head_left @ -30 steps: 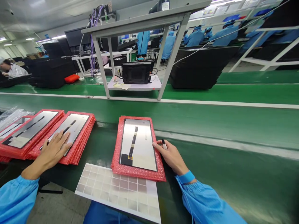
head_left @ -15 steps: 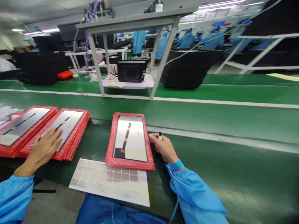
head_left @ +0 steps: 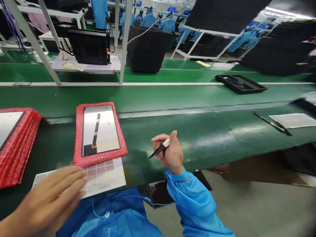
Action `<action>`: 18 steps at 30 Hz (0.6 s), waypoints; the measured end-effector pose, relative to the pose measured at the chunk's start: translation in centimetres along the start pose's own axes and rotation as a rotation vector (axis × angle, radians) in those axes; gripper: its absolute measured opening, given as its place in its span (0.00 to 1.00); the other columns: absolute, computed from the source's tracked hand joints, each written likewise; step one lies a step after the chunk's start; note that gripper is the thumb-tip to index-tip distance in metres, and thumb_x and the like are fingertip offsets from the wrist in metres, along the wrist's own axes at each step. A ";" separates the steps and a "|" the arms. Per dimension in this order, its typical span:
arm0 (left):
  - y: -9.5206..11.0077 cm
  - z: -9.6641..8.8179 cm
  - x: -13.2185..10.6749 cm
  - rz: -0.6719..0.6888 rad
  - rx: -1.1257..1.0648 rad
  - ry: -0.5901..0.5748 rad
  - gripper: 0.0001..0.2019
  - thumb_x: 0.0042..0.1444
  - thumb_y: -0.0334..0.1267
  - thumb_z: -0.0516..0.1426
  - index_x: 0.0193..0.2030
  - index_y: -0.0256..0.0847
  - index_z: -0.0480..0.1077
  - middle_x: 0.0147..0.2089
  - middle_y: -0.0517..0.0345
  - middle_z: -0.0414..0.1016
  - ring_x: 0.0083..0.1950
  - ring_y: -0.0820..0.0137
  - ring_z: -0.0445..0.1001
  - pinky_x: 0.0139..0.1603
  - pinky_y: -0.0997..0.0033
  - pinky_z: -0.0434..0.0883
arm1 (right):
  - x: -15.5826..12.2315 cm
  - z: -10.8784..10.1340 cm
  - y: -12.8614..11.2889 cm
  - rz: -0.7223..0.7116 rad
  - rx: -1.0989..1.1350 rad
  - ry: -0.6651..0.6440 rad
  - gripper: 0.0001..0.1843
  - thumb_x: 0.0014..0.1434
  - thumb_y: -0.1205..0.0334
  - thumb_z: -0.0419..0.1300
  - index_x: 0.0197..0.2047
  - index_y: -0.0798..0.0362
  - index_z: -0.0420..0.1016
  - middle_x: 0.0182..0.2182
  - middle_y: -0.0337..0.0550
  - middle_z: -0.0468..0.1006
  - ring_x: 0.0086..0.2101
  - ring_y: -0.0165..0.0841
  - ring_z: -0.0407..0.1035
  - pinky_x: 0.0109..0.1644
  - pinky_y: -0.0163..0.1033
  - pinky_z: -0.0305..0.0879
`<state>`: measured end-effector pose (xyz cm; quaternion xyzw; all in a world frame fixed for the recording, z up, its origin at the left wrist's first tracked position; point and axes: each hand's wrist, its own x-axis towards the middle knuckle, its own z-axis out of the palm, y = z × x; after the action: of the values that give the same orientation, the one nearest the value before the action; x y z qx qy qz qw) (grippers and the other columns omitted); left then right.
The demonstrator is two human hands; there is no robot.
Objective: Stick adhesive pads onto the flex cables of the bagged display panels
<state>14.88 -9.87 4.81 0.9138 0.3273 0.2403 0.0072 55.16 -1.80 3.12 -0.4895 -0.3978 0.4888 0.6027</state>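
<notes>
A display panel (head_left: 98, 126) with a dark ribbon strip lies on a red bubble-wrap sheet (head_left: 78, 138), near the belt's edge. My right hand (head_left: 171, 153) is shut on a white marker pen (head_left: 161, 147) with a black tip, to the right of the panel and not touching it. My left hand (head_left: 46, 194) is blurred and open, its fingers over the corner of a pale grid-patterned sheet (head_left: 106, 174). A stack of red-wrapped panels (head_left: 17, 144) sits at the left edge, partly cut off by the frame.
A black tray (head_left: 239, 83) sits on the far right of the belt. Nearer, a white sheet (head_left: 293, 120) lies next to a dark strip. Beyond the green belt (head_left: 197, 98), a shelf holds a monitor (head_left: 89, 46). Co-workers in blue gowns stand far back.
The view has swung right. My left hand has left the stacked panel and moved over the grid sheet. My right hand has turned, and the pen's tip now shows.
</notes>
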 end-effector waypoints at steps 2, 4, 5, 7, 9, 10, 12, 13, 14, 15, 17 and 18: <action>2.5 2.4 4.4 0.166 -0.043 -0.050 0.15 0.68 0.31 0.57 0.60 0.38 0.74 0.60 0.47 0.79 0.64 0.58 0.76 0.65 0.58 0.74 | -2.1 -1.2 0.6 0.080 -0.098 -0.045 0.44 0.61 0.19 0.50 0.32 0.54 0.82 0.12 0.38 0.69 0.11 0.28 0.60 0.14 0.33 0.56; 4.1 4.8 7.4 0.282 -0.099 -0.162 0.15 0.71 0.37 0.54 0.59 0.35 0.74 0.62 0.44 0.78 0.63 0.57 0.77 0.64 0.57 0.75 | -4.0 -2.3 1.2 0.163 -0.165 -0.088 0.39 0.56 0.21 0.60 0.33 0.53 0.81 0.18 0.41 0.76 0.15 0.31 0.68 0.18 0.35 0.65; 4.5 5.9 8.3 0.322 -0.130 -0.233 0.17 0.72 0.40 0.54 0.61 0.35 0.73 0.64 0.45 0.77 0.65 0.56 0.75 0.66 0.56 0.73 | -4.8 -2.8 1.5 0.200 -0.201 -0.103 0.35 0.53 0.25 0.67 0.34 0.53 0.81 0.20 0.41 0.78 0.17 0.32 0.70 0.20 0.36 0.68; 4.7 7.9 9.1 0.373 -0.184 -0.367 0.21 0.71 0.45 0.55 0.66 0.36 0.69 0.70 0.46 0.71 0.71 0.53 0.69 0.71 0.52 0.68 | -6.4 -3.6 2.1 0.256 -0.288 -0.118 0.27 0.49 0.36 0.76 0.36 0.52 0.80 0.20 0.38 0.78 0.18 0.33 0.71 0.22 0.37 0.70; 4.5 9.7 9.1 0.402 -0.224 -0.455 0.28 0.70 0.49 0.57 0.72 0.41 0.63 0.75 0.46 0.63 0.75 0.49 0.62 0.74 0.45 0.62 | -7.7 -4.2 2.8 0.287 -0.353 -0.115 0.22 0.50 0.44 0.77 0.37 0.51 0.79 0.19 0.35 0.76 0.18 0.32 0.70 0.23 0.36 0.68; 4.3 10.4 8.9 0.413 -0.239 -0.488 0.31 0.69 0.50 0.59 0.74 0.43 0.60 0.77 0.45 0.60 0.76 0.48 0.61 0.75 0.43 0.60 | -8.3 -4.4 3.1 0.297 -0.370 -0.116 0.20 0.51 0.46 0.76 0.37 0.51 0.79 0.18 0.34 0.75 0.17 0.31 0.70 0.22 0.35 0.67; 3.9 11.6 8.6 0.421 -0.248 -0.541 0.36 0.66 0.52 0.61 0.77 0.47 0.56 0.78 0.43 0.56 0.76 0.46 0.61 0.74 0.39 0.58 | -9.3 -4.7 3.6 0.280 -0.405 -0.122 0.16 0.53 0.49 0.75 0.35 0.51 0.80 0.18 0.35 0.75 0.17 0.31 0.70 0.22 0.35 0.66; 3.8 12.0 8.4 0.419 -0.245 -0.560 0.38 0.65 0.54 0.62 0.77 0.48 0.55 0.79 0.41 0.55 0.76 0.45 0.61 0.74 0.38 0.58 | -9.7 -4.7 3.8 0.248 -0.429 -0.130 0.14 0.53 0.51 0.75 0.34 0.51 0.81 0.20 0.37 0.77 0.19 0.32 0.71 0.23 0.36 0.67; 3.7 12.3 8.3 0.415 -0.242 -0.570 0.40 0.64 0.55 0.62 0.78 0.49 0.54 0.79 0.40 0.54 0.76 0.44 0.60 0.73 0.37 0.57 | -10.0 -4.7 4.0 0.207 -0.455 -0.143 0.12 0.53 0.53 0.75 0.33 0.51 0.82 0.23 0.40 0.80 0.22 0.34 0.73 0.26 0.36 0.69; 3.5 12.6 8.2 0.406 -0.239 -0.572 0.42 0.63 0.56 0.62 0.78 0.49 0.53 0.79 0.39 0.54 0.76 0.44 0.60 0.73 0.36 0.56 | -10.1 -4.7 4.1 0.162 -0.476 -0.156 0.10 0.53 0.55 0.75 0.32 0.51 0.83 0.26 0.43 0.82 0.25 0.35 0.75 0.28 0.37 0.71; 3.3 13.0 8.0 0.387 -0.242 -0.561 0.44 0.62 0.59 0.62 0.79 0.49 0.50 0.79 0.38 0.53 0.77 0.43 0.59 0.75 0.34 0.52 | -10.1 -4.5 4.2 0.097 -0.496 -0.173 0.06 0.54 0.58 0.74 0.32 0.50 0.84 0.31 0.45 0.85 0.29 0.37 0.77 0.33 0.38 0.73; 3.2 13.1 7.9 0.378 -0.245 -0.551 0.45 0.62 0.59 0.62 0.80 0.49 0.49 0.79 0.38 0.53 0.77 0.43 0.58 0.75 0.33 0.49 | -10.0 -4.5 4.2 0.084 -0.496 -0.178 0.05 0.55 0.59 0.73 0.34 0.50 0.85 0.32 0.46 0.86 0.29 0.36 0.77 0.33 0.38 0.73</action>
<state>27.93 -5.72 -2.78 0.9810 0.1071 0.0194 0.1604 56.54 -12.31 -1.91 -0.5933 -0.5364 0.4419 0.4061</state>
